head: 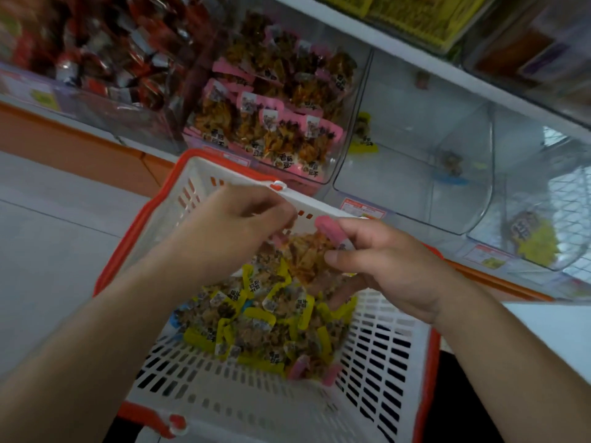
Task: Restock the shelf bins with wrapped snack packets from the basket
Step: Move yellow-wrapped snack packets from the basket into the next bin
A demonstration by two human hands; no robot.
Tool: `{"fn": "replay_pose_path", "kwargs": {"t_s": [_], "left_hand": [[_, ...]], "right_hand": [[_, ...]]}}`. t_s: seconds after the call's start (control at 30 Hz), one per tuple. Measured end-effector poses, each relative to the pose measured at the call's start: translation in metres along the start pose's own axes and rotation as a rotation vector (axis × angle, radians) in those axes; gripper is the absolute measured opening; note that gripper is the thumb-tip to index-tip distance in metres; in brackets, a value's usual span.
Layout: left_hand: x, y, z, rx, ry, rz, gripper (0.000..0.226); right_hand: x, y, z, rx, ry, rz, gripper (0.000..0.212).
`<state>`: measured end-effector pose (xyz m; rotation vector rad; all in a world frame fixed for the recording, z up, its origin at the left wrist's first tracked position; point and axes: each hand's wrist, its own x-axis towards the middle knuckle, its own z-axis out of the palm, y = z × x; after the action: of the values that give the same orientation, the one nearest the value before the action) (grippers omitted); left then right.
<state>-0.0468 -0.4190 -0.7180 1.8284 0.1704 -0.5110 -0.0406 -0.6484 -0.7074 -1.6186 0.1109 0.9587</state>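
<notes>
Both hands are over the white basket (243, 407), the one with orange rim and slotted walls. Right hand (390, 270) grips a pink-edged snack packet (311, 251), thumb underneath and fingers curled over its pink end, held above the basket's far half. Left hand (230, 228) is at the same packet's left side, fingers curled toward it; motion blur there, so I cannot tell whether it actually pinches the packet or just touches it.

Inside the basket: a heap of yellow-edged packets (256, 327) across the floor, with 2 pink-edged ones (300, 367) at the near edge of the heap and a bit of blue wrapper (175, 319) at its left.

Just beyond the basket's far rim sits the clear shelf bin (343, 135) packed with pink-edged packets (265, 123). To the right of it, the next clear bin (415, 199) holds only 1 yellow-edged packet (363, 135) and 1 blue-edged one (451, 167). Further right, another bin (569, 238) with a yellow packet (534, 241). To the left of the pink bin, a bin of red-wrapped snacks (105, 55), blurred. Upper shelf shows yellow stock (412, 17).
</notes>
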Motion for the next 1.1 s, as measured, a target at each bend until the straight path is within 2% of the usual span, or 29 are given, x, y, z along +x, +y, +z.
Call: {"fn": "replay_pose_path", "kwargs": {"t_s": [0.1, 0.27, 0.4, 0.5, 0.6, 0.7, 0.8, 0.93, 1.1], "left_hand": [[0.002, 0.003, 0.008, -0.093, -0.114, 0.026, 0.024], [0.013, 0.003, 0.005, -0.255, -0.104, 0.013, 0.015], [0.017, 0.005, 0.008, -0.338, -0.112, -0.025, 0.014], [0.023, 0.004, 0.013, -0.333, 0.001, -0.078, 0.013], [0.031, 0.002, 0.015, -0.441, 0.075, -0.175, 0.029], [0.033, 0.007, 0.015, -0.805, 0.063, -0.240, 0.048], [0.033, 0.008, 0.016, -0.767, 0.004, -0.167, 0.039], [0.032, 0.006, 0.012, -0.591, 0.041, -0.064, 0.035], [0.034, 0.005, 0.004, -0.615, 0.154, 0.022, 0.034]], "right_hand": [[-0.001, -0.007, -0.005, 0.029, 0.005, -0.056, 0.028], [0.017, -0.017, -0.016, 0.128, 0.111, -0.112, 0.035], [0.025, -0.020, -0.023, 0.154, 0.197, -0.147, 0.026], [0.024, -0.015, -0.024, -0.009, 0.285, -0.261, 0.017], [0.020, -0.013, -0.020, -0.288, 0.443, -0.442, 0.024], [0.016, -0.011, -0.012, -0.533, 0.493, -0.702, 0.033], [0.017, -0.005, -0.007, -0.633, 0.484, -0.824, 0.050], [0.016, -0.004, -0.009, -0.584, 0.459, -0.761, 0.062], [0.021, -0.011, -0.013, -0.370, 0.356, -0.608, 0.065]]}}
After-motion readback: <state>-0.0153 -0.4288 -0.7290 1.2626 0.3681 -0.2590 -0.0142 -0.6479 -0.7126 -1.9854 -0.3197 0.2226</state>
